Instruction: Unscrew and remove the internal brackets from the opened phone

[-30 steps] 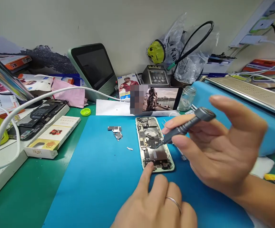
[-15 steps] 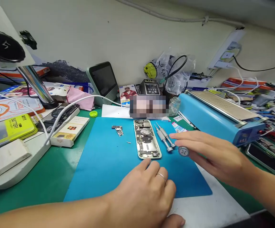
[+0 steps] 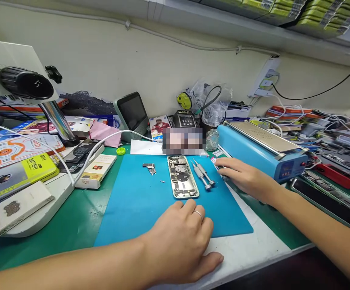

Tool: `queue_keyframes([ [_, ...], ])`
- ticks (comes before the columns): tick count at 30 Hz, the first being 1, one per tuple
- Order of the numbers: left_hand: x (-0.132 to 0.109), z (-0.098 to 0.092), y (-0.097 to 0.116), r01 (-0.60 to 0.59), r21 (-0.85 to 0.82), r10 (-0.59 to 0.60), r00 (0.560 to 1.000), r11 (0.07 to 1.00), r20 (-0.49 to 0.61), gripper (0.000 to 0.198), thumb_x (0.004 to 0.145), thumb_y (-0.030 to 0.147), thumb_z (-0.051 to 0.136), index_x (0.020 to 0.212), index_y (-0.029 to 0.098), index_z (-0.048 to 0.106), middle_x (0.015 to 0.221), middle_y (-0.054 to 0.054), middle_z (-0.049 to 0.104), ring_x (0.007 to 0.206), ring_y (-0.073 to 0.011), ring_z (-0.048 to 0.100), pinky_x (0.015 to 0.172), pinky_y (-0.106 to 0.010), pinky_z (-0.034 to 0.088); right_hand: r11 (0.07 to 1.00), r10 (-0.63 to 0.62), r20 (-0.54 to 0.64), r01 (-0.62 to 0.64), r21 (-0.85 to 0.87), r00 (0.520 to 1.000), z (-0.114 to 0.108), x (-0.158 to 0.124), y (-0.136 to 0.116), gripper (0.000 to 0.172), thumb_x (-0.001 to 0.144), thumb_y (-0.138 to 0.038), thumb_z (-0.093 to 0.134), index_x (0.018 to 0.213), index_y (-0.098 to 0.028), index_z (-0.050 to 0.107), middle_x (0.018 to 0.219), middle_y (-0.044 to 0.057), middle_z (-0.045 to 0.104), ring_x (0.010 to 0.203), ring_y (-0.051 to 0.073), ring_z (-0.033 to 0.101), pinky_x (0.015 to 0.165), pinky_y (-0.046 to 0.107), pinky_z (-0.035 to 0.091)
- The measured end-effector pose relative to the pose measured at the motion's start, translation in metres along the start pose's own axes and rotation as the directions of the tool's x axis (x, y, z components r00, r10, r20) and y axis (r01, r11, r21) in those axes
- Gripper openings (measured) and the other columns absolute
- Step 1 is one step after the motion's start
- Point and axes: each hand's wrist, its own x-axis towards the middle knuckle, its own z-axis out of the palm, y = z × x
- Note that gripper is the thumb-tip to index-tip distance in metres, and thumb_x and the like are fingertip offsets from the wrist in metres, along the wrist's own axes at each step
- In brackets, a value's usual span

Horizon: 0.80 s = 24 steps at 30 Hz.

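Observation:
An opened phone [image 3: 183, 177] with bare inner parts lies on the blue mat [image 3: 132, 209]. Just below it my left hand [image 3: 182, 237], with a ring on one finger, rests palm down, its fingers curled in and thumb out to the side. Nothing shows in it. Two grey screwdrivers [image 3: 201, 175] lie right of the phone. Beyond them, over the mat's right edge, my right hand [image 3: 246, 177] has its fingers on a small dark thing [image 3: 223, 174], mostly hidden. Small circuit board pieces [image 3: 150, 168] and a tiny metal part [image 3: 162, 181] lie left of the phone.
At the right stands a blue heating machine [image 3: 247, 149], with phones [image 3: 323, 203] beside it. Boxes [image 3: 98, 169], a white cable and a microscope stand [image 3: 55, 117] crowd the left. A screen device [image 3: 132, 112] and a glass jar [image 3: 212, 139] stand behind the mat.
My right hand has moved out over the mat's right edge; the round screwdriver cap that showed under it is out of sight. My left hand stays below the phone. The view has shifted.

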Motion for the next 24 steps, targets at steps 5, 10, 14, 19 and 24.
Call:
queue_keyframes([
  [5, 0.000, -0.002, 0.000, 0.024, 0.001, -0.024, 0.999, 1.000, 0.028, 0.047, 0.107, 0.065, 0.056, 0.094, 0.021, 0.066, 0.091, -0.005, 0.069, 0.089, -0.0267, 0.068, 0.070, -0.040, 0.061, 0.997, 0.032, 0.032, -0.034, 0.073, 0.999, 0.014, 0.009, 0.007, 0.032, 0.108, -0.039, 0.070, 0.135, -0.023, 0.071, 0.145, 0.012, 0.070, 0.123, 0.027, 0.072, 0.103, 0.050, 0.064],
  [10, 0.000, -0.003, 0.001, 0.031, -0.007, -0.031, 0.999, 0.999, 0.042, 0.046, 0.106, 0.064, 0.057, 0.094, 0.021, 0.066, 0.090, -0.005, 0.067, 0.087, -0.0266, 0.068, 0.070, -0.040, 0.061, 0.982, 0.101, 0.031, -0.104, 0.155, 0.994, 0.020, 0.010, -0.009, 0.033, 0.107, -0.039, 0.071, 0.136, -0.022, 0.070, 0.143, 0.011, 0.070, 0.121, 0.027, 0.073, 0.102, 0.049, 0.065],
  [14, -0.002, -0.001, 0.001, 0.038, -0.008, -0.037, 0.998, 0.999, 0.045, 0.046, 0.108, 0.064, 0.055, 0.095, 0.021, 0.066, 0.090, -0.007, 0.066, 0.090, -0.0287, 0.068, 0.070, -0.042, 0.061, 0.962, 0.207, -0.051, -0.194, 0.190, 0.977, 0.023, 0.006, -0.024, 0.033, 0.108, -0.040, 0.070, 0.137, -0.023, 0.070, 0.144, 0.012, 0.070, 0.123, 0.027, 0.072, 0.104, 0.050, 0.064],
  [19, -0.003, 0.000, 0.000, 0.030, -0.012, -0.029, 0.998, 0.999, 0.064, 0.046, 0.109, 0.063, 0.051, 0.096, 0.021, 0.065, 0.091, -0.009, 0.066, 0.090, -0.0300, 0.067, 0.072, -0.044, 0.061, 0.947, 0.282, -0.130, -0.253, 0.198, 0.951, 0.021, 0.001, -0.035, 0.032, 0.108, -0.040, 0.070, 0.135, -0.022, 0.071, 0.141, 0.011, 0.072, 0.120, 0.026, 0.073, 0.103, 0.050, 0.064],
  [24, -0.002, -0.003, 0.001, 0.037, 0.003, -0.037, 0.996, 0.999, 0.085, 0.046, 0.110, 0.061, 0.050, 0.097, 0.020, 0.066, 0.091, -0.009, 0.067, 0.091, -0.0310, 0.068, 0.072, -0.044, 0.060, 0.960, 0.242, -0.102, -0.223, 0.168, 0.965, 0.012, 0.005, -0.042, 0.031, 0.108, -0.040, 0.070, 0.133, -0.022, 0.071, 0.141, 0.011, 0.071, 0.122, 0.026, 0.072, 0.104, 0.051, 0.063],
])
